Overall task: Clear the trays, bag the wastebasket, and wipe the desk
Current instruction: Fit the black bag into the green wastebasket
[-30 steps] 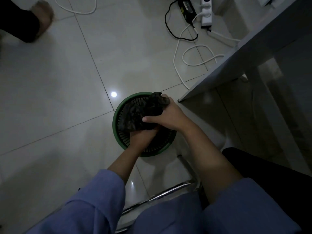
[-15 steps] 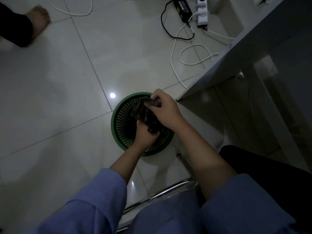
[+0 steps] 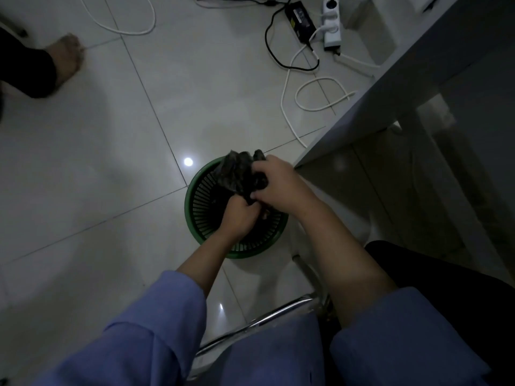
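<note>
Both hands work over the wastebasket: the right hand (image 3: 281, 185) has its fingers curled round a crumpled black bag (image 3: 241, 171), gripping its far side, and the left hand (image 3: 239, 218) is closed in a fist on the bag's near part, down inside the basket's mouth. Largest in view is the tiled floor (image 3: 111, 162), with a small bright light reflection just left of the basket. A grey desk (image 3: 404, 79) runs along the right side, its near corner close to the right hand. The green wastebasket (image 3: 200, 232) stands on the floor just left of that desk corner, slatted walls showing inside. White cables (image 3: 312, 107) loop on the floor toward the far edge, beside a power strip (image 3: 331, 23) and a black adapter (image 3: 299, 19). Another person's bare foot (image 3: 67, 59) rests at the far left.
</note>
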`<act>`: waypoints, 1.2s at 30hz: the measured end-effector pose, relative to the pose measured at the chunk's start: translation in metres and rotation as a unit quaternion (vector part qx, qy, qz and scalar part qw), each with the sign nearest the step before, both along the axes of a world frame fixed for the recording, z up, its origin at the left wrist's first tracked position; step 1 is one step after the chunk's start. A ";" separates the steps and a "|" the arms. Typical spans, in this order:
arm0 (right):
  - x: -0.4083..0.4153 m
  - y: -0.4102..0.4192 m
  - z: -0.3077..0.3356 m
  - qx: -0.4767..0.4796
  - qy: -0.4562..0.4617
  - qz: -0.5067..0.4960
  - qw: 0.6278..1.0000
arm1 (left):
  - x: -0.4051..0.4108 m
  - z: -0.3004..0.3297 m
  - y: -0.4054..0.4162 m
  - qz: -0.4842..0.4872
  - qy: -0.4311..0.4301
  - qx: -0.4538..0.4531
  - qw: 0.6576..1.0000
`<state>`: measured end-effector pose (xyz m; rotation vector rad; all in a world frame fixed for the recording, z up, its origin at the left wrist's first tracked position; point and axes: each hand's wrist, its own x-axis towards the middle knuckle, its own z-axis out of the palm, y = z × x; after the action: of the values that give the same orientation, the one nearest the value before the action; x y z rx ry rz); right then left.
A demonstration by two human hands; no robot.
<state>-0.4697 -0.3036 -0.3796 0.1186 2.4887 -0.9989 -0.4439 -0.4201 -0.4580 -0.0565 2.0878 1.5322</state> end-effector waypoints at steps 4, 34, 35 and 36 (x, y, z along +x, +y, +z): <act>-0.005 0.011 -0.004 0.005 0.068 -0.148 0.987 | 0.001 0.000 0.001 0.001 -0.040 -0.042 0.998; 0.012 0.022 -0.008 0.271 -0.117 0.230 0.927 | -0.015 0.008 -0.015 -0.255 0.058 -0.146 0.954; 0.013 0.027 -0.007 0.272 -0.148 0.223 0.924 | -0.015 0.008 -0.016 -0.270 0.073 -0.144 0.949; 0.013 0.030 -0.004 0.278 -0.169 0.218 0.920 | -0.015 0.006 -0.015 -0.285 0.086 -0.147 0.943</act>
<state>-0.4566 -0.2739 -0.3838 -0.0815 2.2545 -0.0645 -0.4585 -0.4354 -0.4519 0.5460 2.1884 0.8997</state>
